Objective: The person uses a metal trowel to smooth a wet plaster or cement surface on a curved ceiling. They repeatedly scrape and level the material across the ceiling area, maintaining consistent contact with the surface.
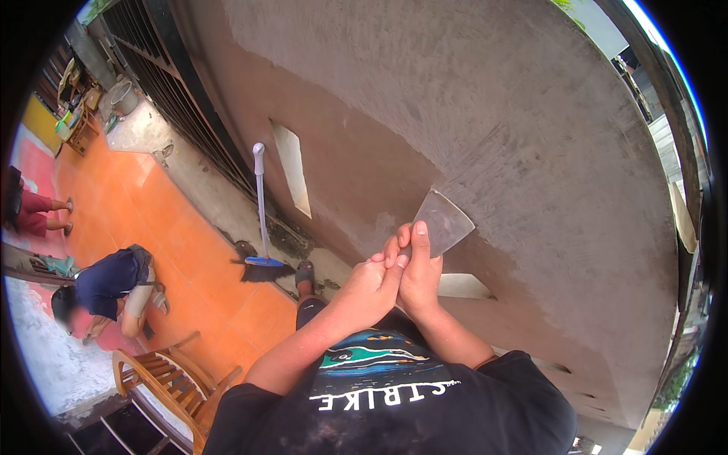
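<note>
My left hand (369,294) and my right hand (417,269) are closed together on the handle of a wide, flat metal scraper (449,224), at the centre right of the head view. Their fingers overlap and hide most of the handle. The blade is at the wall (531,152), where a rough lighter grey coat borders a smoother brown-grey patch along the blade's area; whether it presses on the surface I cannot tell.
A broom (265,260) stands at the wall's foot near my foot, beside a dark gate (174,91). On the orange floor (189,220), a co-worker (110,284) crouches near a wooden chair (163,379). Another person's legs (42,212) show at far left.
</note>
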Demonstrator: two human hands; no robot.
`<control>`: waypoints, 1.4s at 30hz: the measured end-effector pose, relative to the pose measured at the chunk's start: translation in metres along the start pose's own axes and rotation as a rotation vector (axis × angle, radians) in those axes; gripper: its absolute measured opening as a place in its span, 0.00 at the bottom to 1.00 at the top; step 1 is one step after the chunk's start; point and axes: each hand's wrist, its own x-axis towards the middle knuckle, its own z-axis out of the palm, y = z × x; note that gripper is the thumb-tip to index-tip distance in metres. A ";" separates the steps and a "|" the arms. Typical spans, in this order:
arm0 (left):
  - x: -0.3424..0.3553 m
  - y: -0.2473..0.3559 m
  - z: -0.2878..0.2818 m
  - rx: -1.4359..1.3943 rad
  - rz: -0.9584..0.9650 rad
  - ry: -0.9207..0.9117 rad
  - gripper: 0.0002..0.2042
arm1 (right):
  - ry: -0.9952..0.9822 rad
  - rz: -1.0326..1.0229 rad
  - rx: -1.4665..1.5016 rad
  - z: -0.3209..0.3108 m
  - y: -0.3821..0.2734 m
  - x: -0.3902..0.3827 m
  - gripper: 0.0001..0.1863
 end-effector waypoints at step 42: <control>0.008 -0.030 0.014 -0.097 -0.007 0.041 0.21 | -0.067 0.075 -0.030 -0.016 0.016 0.008 0.21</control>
